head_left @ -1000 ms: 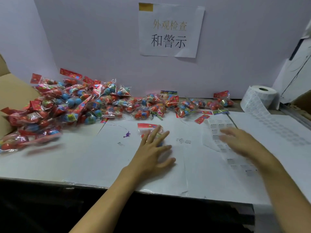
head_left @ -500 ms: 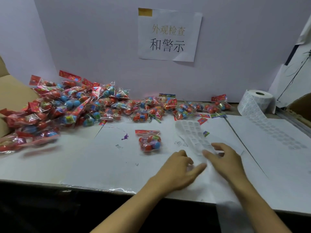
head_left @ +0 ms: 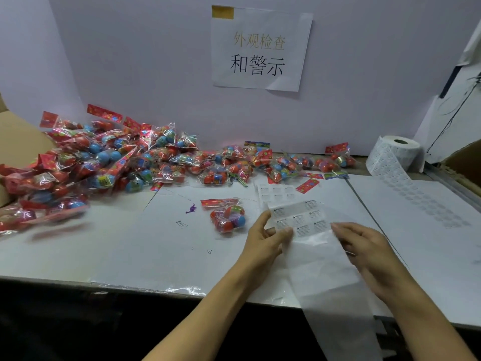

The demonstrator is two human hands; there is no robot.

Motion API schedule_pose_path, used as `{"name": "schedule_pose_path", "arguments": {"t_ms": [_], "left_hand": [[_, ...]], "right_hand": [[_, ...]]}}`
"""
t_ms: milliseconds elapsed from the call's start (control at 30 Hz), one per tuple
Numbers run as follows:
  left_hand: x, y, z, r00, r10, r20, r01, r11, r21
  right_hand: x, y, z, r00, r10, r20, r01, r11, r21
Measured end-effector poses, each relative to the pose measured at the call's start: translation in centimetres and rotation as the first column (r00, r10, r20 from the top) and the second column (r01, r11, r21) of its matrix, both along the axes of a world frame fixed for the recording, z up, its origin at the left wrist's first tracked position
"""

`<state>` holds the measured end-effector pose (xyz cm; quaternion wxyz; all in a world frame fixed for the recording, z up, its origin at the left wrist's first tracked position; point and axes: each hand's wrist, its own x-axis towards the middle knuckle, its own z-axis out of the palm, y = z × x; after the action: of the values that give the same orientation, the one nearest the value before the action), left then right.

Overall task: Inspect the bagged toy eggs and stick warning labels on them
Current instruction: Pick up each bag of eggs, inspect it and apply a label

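Observation:
One bag of toy eggs (head_left: 227,216), clear with a red header and red and blue eggs inside, lies alone on the white table (head_left: 145,246). Just right of it my left hand (head_left: 265,239) pinches the edge of a strip of warning labels (head_left: 299,221), lifted off the table. The strip's bare backing paper (head_left: 328,282) trails down over the front edge. My right hand (head_left: 364,246) holds the strip's right side with bent fingers. A large pile of bagged eggs (head_left: 104,162) covers the back left.
A roll of labels (head_left: 398,155) stands at the back right, its tail (head_left: 426,201) laid across the table. More bags (head_left: 283,162) line the back wall under a paper sign (head_left: 260,48). Cardboard boxes sit at the far left (head_left: 15,142) and far right (head_left: 466,160).
My left hand left the single bag and moved right to the label strip. My right hand pulled the strip toward me, and both hands now hold it lifted off the table.

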<state>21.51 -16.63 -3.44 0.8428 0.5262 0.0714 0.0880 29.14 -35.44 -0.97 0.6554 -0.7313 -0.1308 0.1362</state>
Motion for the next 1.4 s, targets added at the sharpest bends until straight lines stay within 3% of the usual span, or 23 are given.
{"name": "schedule_pose_path", "arguments": {"t_ms": [67,200,300,367,433,500,567,633,667,833,1033,1167,1400], "left_hand": [[0.0,0.0,-0.1,0.998,-0.03,0.049,0.031,0.999,-0.026],[-0.3,0.1,-0.2,0.997,0.007,0.078,-0.006,1.0,-0.013],[-0.2,0.2,-0.7,0.994,0.09,0.063,-0.092,0.995,0.026],[-0.3,0.2,-0.9,0.996,0.073,0.051,-0.076,0.995,0.067],[-0.3,0.1,-0.9,0.999,0.043,0.018,-0.044,0.993,0.111],[-0.3,-0.1,-0.9,0.999,0.044,-0.002,-0.043,0.989,0.14],[-0.3,-0.4,-0.8,0.999,0.047,0.005,-0.047,0.988,0.147],[-0.4,-0.6,-0.8,0.998,0.054,0.039,-0.06,0.984,0.17],[-0.5,-0.6,-0.8,0.997,0.06,0.056,-0.07,0.978,0.195],[-0.9,-0.3,-1.1,0.99,0.073,0.122,-0.109,0.94,0.323],[-1.1,-0.5,-0.9,0.989,0.053,0.139,-0.116,0.863,0.492],[-1.4,-0.6,-0.8,0.986,0.067,0.152,-0.14,0.827,0.544],[-1.7,-0.9,-0.7,0.991,0.036,0.129,-0.105,0.806,0.583]], "right_hand": [[-0.6,-0.4,-0.1,0.998,0.032,0.059,-0.034,0.998,0.043],[-1.3,-0.5,-0.8,0.973,-0.1,0.208,0.085,0.993,0.082],[-1.5,-0.9,-1.0,0.977,-0.115,0.177,0.107,0.993,0.056],[-1.5,-0.8,-1.0,0.992,-0.079,0.093,0.081,0.997,-0.015],[-1.7,-0.6,-0.8,0.979,-0.1,0.176,0.141,0.961,-0.237],[-2.3,-0.3,-0.1,0.863,-0.121,0.49,0.318,0.885,-0.341],[-3.2,0.1,0.8,0.63,-0.018,0.776,0.356,0.895,-0.268],[-3.5,0.7,1.5,0.462,0.14,0.876,0.268,0.919,-0.288],[-3.5,1.1,1.8,0.431,0.198,0.88,0.234,0.918,-0.321],[-2.7,2.8,2.0,0.542,0.314,0.78,0.187,0.86,-0.475],[-2.5,2.3,2.1,0.538,0.322,0.779,0.169,0.864,-0.474],[-2.0,1.8,2.3,0.595,0.364,0.717,0.056,0.871,-0.488],[-1.8,1.5,1.9,0.554,0.342,0.759,0.053,0.895,-0.442]]}}
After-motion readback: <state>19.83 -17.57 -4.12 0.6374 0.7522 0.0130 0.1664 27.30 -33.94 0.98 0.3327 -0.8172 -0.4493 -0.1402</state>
